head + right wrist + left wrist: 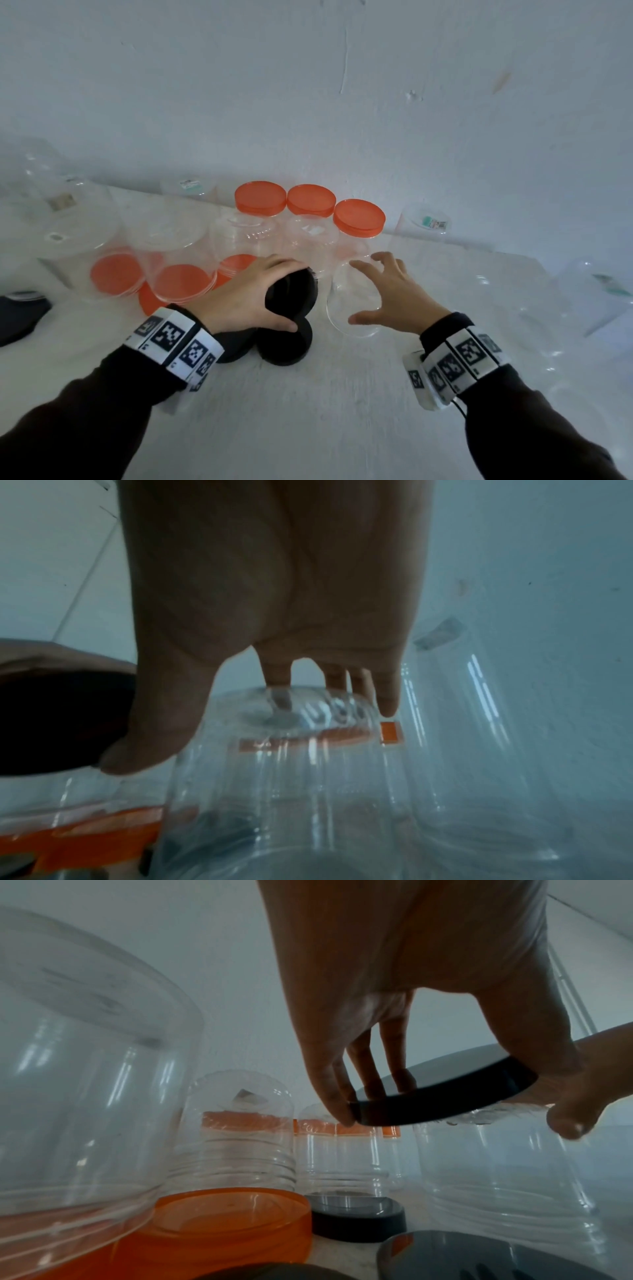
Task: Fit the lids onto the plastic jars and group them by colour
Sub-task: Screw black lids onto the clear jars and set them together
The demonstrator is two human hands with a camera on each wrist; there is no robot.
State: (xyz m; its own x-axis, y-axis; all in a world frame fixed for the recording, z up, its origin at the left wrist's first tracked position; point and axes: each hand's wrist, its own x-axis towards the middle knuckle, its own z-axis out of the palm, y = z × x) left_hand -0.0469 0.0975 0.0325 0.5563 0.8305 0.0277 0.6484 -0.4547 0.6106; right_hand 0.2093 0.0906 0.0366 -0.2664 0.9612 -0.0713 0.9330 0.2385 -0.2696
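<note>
The left hand [246, 294] holds a black lid [291, 291] lifted off the table [308, 411], thumb on the near edge and fingers curled over the far edge; the left wrist view shows the lid [441, 1093] pinched by its rim between fingertips and thumb, tilted. Directly below this hand, two more black lids [287, 346] lie on the table, one largely hidden beneath the wrist.

Just to the right of the left hand, the right hand [394, 294] is spread wide over the top of a clear plastic jar [352, 298]. The right wrist view shows its fingertips [387, 704] at the far rim of the jar's upper surface and the thumb down the near side; whether they press the jar or only hover against it cannot be told. In that view the jar's [308, 791] upper end looks closed.

Beyond both hands, three clear jars capped with orange lids [310, 200] stand in a row by the wall. To the left of the left hand, clear jars stand over orange lids [183, 279] that rest on the table. Further clear jars [424, 222] stand to the right of the right hand, one bearing a small label. A dark object [20, 315] lies at the far left edge of the table.
</note>
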